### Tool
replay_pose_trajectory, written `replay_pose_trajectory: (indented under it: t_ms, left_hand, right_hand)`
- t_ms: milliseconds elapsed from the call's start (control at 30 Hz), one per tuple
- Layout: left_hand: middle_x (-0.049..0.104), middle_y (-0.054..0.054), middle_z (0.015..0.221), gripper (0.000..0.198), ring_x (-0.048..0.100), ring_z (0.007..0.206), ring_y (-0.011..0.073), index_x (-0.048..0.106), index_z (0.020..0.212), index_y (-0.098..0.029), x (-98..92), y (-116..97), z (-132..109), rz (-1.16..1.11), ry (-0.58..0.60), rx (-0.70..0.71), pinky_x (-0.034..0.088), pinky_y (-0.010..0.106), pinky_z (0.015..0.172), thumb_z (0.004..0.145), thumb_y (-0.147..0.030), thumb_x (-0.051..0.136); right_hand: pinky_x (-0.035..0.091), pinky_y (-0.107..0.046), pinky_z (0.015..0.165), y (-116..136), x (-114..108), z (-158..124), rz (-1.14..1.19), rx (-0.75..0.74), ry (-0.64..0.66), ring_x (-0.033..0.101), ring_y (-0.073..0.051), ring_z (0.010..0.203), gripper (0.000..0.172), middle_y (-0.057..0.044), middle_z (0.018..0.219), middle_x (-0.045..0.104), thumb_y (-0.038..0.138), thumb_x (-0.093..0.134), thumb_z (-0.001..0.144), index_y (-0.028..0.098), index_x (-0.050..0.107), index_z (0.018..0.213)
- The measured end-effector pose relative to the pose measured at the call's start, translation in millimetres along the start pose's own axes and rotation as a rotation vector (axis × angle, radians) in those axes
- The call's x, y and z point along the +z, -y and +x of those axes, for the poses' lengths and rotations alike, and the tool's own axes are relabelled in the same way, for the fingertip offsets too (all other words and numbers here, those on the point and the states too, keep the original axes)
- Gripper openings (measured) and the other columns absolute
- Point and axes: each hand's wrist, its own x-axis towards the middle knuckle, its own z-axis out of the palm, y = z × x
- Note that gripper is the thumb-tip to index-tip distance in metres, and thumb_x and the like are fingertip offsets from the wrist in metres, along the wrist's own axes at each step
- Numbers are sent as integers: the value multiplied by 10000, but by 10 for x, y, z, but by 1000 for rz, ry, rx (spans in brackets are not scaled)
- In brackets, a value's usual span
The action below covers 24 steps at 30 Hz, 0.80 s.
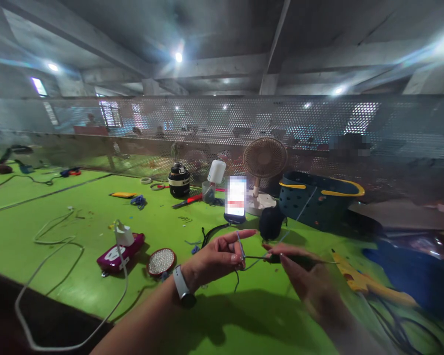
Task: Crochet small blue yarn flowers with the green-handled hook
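My left hand is above the table with thumb and fingers pinched on pale blue yarn; its index finger points right with the yarn looped over it. In my right hand, slightly blurred, is a crochet hook, its thin tip reaching left to the yarn at my left fingertips. One strand runs from the right hand up to the dark blue basket. A short yarn tail hangs below the left hand. Fingers hide most of the hook's handle and any stitches.
Behind the hands stand a lit phone, a fan, a black round object and a black jar. A yellow glue gun lies right; a purple power bank, cable and round bead-filled tray lie left.
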Motion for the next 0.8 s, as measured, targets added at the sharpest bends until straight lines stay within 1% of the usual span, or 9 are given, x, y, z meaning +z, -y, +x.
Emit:
replay_pose_trajectory:
  t_ms: [200,300,367,400,467,533,600,667,800]
  left_hand:
    - [645,-18,682,663,596,617,74,633,1249,-129,73,-20,-7,93,-72,15,445,194,629,625,-113,857]
    - [649,-19,682,659,602,615,75,647,1239,-158,134,-20,-7,179,-147,36,445,189,617,619,-137,870]
    - [653,-19,685,672,613,622,81,633,1261,-185,166,2,-3,256,-192,63,455,197,635,632,-125,862]
    - [657,-18,689,687,618,631,85,618,1281,-199,177,20,0,289,-207,80,464,205,650,642,-115,855]
    - [666,-14,705,724,626,658,95,578,1326,-223,191,66,5,323,-228,115,480,224,684,662,-109,842]
    - [676,-6,733,749,631,697,105,550,1353,-232,202,115,9,332,-249,139,493,242,719,671,-117,838]
    - [677,-3,745,763,632,722,111,531,1369,-226,216,156,10,348,-281,158,498,252,743,676,-137,838]
    - [678,-4,743,783,631,721,110,500,1394,-221,235,179,9,377,-318,181,497,253,746,688,-157,834]
    - [697,0,729,789,649,716,114,472,1414,-226,253,178,7,393,-333,188,502,265,754,709,-165,821]
  right_hand:
    - [548,-267,784,-15,90,27,298,284,12,724,-175,807,221,-13,798,781,392,867,634,256,790,790]
    - [556,-264,797,-102,103,19,301,296,10,727,-169,822,202,-2,840,785,386,852,662,268,786,813]
    - [571,-270,749,-174,116,8,177,181,9,726,-170,810,144,-5,866,787,348,808,733,284,783,859]
    - [576,-278,731,-204,125,4,77,80,12,725,-174,814,120,-9,889,787,320,778,772,292,779,889]
    - [579,-316,764,-243,149,3,-162,-207,31,722,-192,876,139,-17,964,781,248,720,830,303,765,949]
    - [548,-372,881,-252,170,11,-417,-540,82,712,-205,960,231,-24,1055,766,173,683,853,306,737,1034]
    - [498,-405,964,-244,183,22,-630,-782,106,709,-204,988,315,-34,1092,758,122,654,866,295,694,1126]
    - [475,-420,988,-236,183,28,-764,-884,78,712,-202,979,341,-54,1103,754,103,626,882,267,657,1180]
    - [459,-462,999,-239,149,13,-810,-905,29,693,-214,1011,341,-79,1136,737,95,596,900,243,624,1206]
